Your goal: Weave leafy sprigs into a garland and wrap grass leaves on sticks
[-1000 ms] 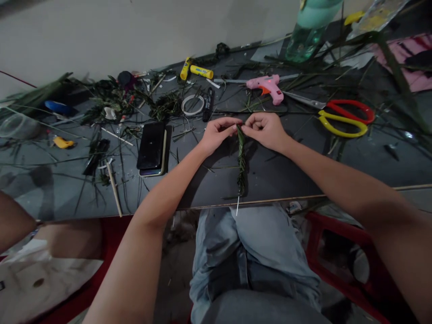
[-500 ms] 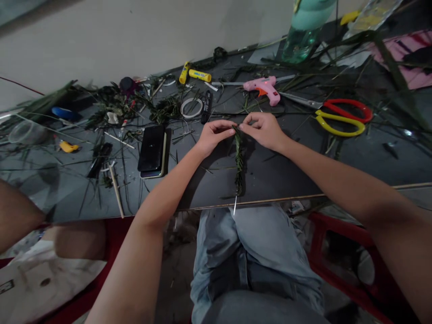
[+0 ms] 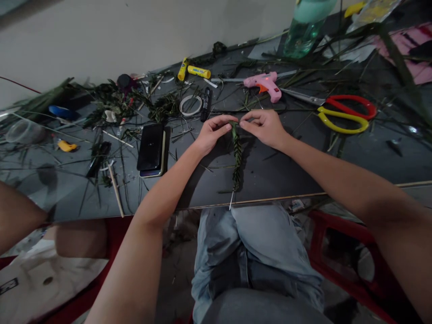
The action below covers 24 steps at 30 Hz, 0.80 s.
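A braided strip of green leaf (image 3: 237, 157) lies lengthwise on the grey table, its far end between my hands. From its near end a thin white stick (image 3: 231, 200) pokes out over the table edge. My left hand (image 3: 213, 131) pinches the far end of the braid between thumb and fingers. Close by on the right, my right hand (image 3: 265, 127) has its thumb and index finger pressed together at the same end; what sits between them is too small to make out. Beyond my hands lie a black marker (image 3: 205, 105) and a roll of white tape (image 3: 191, 105).
To the right are a pink glue gun (image 3: 266, 84) and scissors with red and yellow handles (image 3: 344, 114). Two stacked phones (image 3: 150, 148) lie left of my left arm. Leaf scraps (image 3: 165, 108) litter the back. Another person's arm (image 3: 18, 216) rests at the left edge.
The braid's far end has turned a little, showing a flat, lighter green leaf face. The near end and white stick have shifted slightly left. Both hands stay pinched close together.
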Available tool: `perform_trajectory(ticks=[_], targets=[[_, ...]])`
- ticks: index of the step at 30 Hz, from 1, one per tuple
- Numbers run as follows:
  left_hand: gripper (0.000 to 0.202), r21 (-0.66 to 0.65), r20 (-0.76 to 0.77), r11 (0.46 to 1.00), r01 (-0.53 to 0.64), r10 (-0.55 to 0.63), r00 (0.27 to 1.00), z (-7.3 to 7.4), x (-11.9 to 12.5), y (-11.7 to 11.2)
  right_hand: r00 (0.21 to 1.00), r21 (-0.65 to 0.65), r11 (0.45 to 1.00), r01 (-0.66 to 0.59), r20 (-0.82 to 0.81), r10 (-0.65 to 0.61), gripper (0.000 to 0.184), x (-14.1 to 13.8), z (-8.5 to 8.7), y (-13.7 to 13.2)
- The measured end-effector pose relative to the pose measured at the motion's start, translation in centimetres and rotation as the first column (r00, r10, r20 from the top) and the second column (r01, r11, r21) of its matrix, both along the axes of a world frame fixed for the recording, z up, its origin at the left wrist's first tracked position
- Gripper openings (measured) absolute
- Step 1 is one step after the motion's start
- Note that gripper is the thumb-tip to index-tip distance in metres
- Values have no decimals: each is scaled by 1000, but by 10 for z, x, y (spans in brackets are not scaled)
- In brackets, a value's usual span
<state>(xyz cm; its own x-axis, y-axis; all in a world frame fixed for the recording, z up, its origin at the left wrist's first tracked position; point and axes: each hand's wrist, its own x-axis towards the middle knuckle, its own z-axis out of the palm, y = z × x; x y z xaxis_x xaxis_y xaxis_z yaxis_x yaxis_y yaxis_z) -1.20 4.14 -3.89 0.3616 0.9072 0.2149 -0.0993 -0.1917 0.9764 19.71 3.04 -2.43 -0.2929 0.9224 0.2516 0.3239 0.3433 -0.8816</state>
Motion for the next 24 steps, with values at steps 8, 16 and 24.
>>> perform_trajectory(ticks=[8, 16, 24], targets=[[47, 17, -24, 996, -83, 83, 996, -4, 3, 0, 999, 19, 999, 33, 13, -33, 33, -2, -3, 1], [47, -77, 35, 994, -75, 78, 996, -11, -1, 6, 994, 274, 961, -31, 108, 2, 72, 30, 9, 13], [52, -114, 69, 993, -9, 17, 997, -12, 0, 8, 983, 415, 901, -128, 177, 59, 29, 13, 4, 6]])
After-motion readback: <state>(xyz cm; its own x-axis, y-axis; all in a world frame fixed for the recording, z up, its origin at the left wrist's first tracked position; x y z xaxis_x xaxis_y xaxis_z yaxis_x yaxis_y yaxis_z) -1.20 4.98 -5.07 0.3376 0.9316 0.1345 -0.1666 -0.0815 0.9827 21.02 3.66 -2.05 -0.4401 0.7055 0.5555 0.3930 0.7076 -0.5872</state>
